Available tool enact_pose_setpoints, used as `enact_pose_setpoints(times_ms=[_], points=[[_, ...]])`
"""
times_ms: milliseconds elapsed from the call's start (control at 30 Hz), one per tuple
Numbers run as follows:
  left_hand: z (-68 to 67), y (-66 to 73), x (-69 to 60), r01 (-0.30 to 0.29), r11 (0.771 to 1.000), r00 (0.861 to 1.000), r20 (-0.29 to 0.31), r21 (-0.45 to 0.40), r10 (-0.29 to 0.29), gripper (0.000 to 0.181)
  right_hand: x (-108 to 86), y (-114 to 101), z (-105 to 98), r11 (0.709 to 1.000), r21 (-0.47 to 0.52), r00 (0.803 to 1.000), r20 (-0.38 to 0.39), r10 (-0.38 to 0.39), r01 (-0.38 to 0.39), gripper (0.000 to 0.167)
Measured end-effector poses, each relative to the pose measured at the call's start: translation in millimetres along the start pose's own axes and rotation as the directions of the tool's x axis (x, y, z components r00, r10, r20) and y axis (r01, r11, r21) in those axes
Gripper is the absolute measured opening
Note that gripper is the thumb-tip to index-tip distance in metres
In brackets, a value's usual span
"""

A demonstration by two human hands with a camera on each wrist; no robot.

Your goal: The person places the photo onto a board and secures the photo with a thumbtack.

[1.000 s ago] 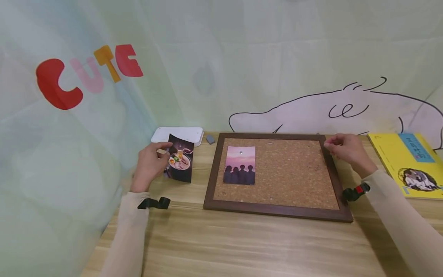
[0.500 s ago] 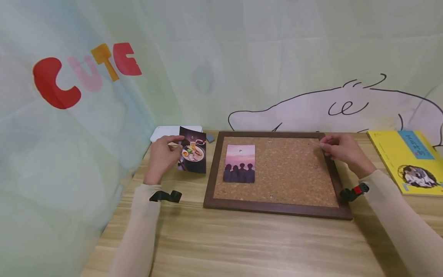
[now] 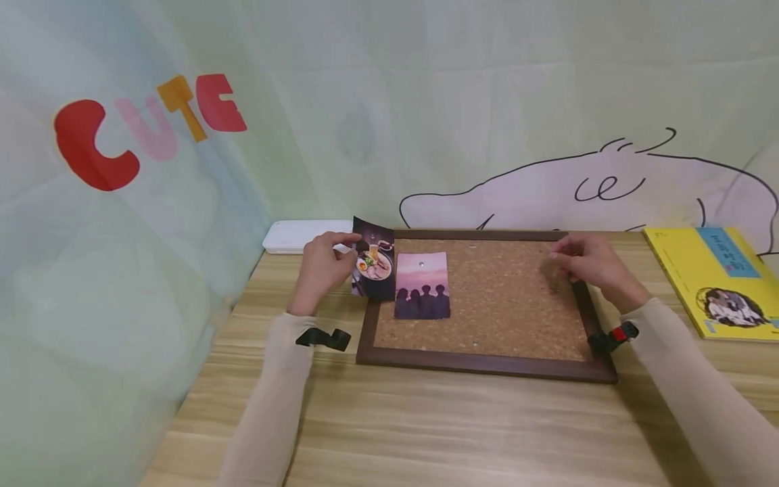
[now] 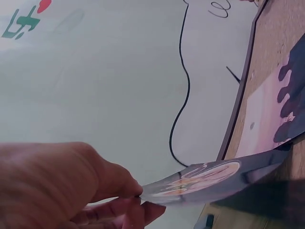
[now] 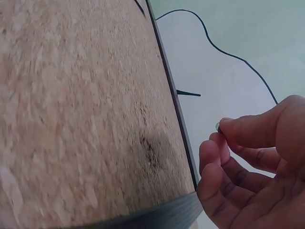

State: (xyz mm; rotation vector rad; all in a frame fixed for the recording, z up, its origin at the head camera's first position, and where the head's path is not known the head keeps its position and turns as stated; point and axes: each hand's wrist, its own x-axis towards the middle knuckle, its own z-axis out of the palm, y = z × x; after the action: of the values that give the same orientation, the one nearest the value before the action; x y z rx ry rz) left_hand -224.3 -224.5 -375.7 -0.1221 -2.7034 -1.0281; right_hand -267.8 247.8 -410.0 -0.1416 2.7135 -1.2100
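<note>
My left hand (image 3: pixel 322 269) pinches the left edge of a dark photo (image 3: pixel 374 274) of a ramen bowl. It is held over the left frame of a corkboard (image 3: pixel 505 304), beside a pink sunset photo (image 3: pixel 422 291) that lies on the cork with a tack near its top. In the left wrist view the ramen photo (image 4: pixel 205 179) curves slightly between thumb and fingers. Over the board's upper right corner, my right hand (image 3: pixel 593 262) pinches a tiny thumbtack (image 5: pixel 218 127) between thumb and forefinger; the other fingers are curled.
At the back left lies a white flat case (image 3: pixel 292 235), partly behind my left hand. A yellow book (image 3: pixel 681 277) lies right of the board. Small tacks (image 3: pixel 475 343) sit in the cork near its edges. A printed curtain (image 3: pixel 341 108) hangs behind the wooden table (image 3: pixel 389 433).
My left hand has carried the ramen photo rightward, from beside the board to over its left frame. My right hand has shifted slightly left over the board's corner. The grey block is now hidden.
</note>
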Motion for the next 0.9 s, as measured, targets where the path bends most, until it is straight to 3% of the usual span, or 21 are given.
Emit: enact_pose_setpoints(times_ms=[167,400,700,900], points=[[8.0,10.8,2.4,-0.023,1.0,1.0,0.008,-0.016,0.023,0.039,-0.5,-5,3,1.0,0.023,1.0,0.012,0.013,-0.013,0.032],[7.4,17.8,3.1,-0.018,1.0,0.999,-0.043,-0.025,0.017,0.038,0.8,-15,12,0.999,0.046,0.997,0.078,0.016,-0.02,0.028],[2.7,18.6,2.2,-0.015,1.0,0.998,-0.062,-0.021,0.014,0.038,1.5,-37,51,0.986,0.16,0.97,0.228,-0.085,0.049,0.017],[2.4,20.4,3.2,-0.024,0.999,0.998,-0.06,-0.026,0.022,0.039,3.3,-53,71,0.987,0.158,0.962,0.267,-0.054,0.011,0.016]])
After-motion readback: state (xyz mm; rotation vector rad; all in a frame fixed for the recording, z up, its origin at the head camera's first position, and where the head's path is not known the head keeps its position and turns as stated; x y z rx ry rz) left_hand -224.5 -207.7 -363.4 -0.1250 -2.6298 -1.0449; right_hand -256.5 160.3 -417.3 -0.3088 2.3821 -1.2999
